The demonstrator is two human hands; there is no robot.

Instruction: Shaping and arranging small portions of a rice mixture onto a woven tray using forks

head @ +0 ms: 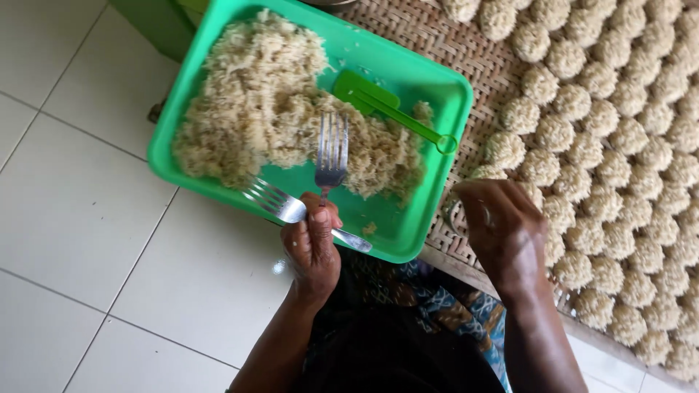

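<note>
While white floor tiles (80, 218) show below, my left hand (313, 247) grips two forks (331, 153) over the noodle-filled green tray (437, 109); my right hand (502, 225) pinches a noodle nest (455, 211) on the woven surface (466, 58).

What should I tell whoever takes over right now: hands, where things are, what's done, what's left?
Left hand: grips a fork, tines up over the noodle pile in the green tray; a second fork lies on the rim.
Right hand: on the woven mat, fingers curled at a noodle nest.
Done: rows of nests.
Left: most of the pile; green spatula unused.
</note>
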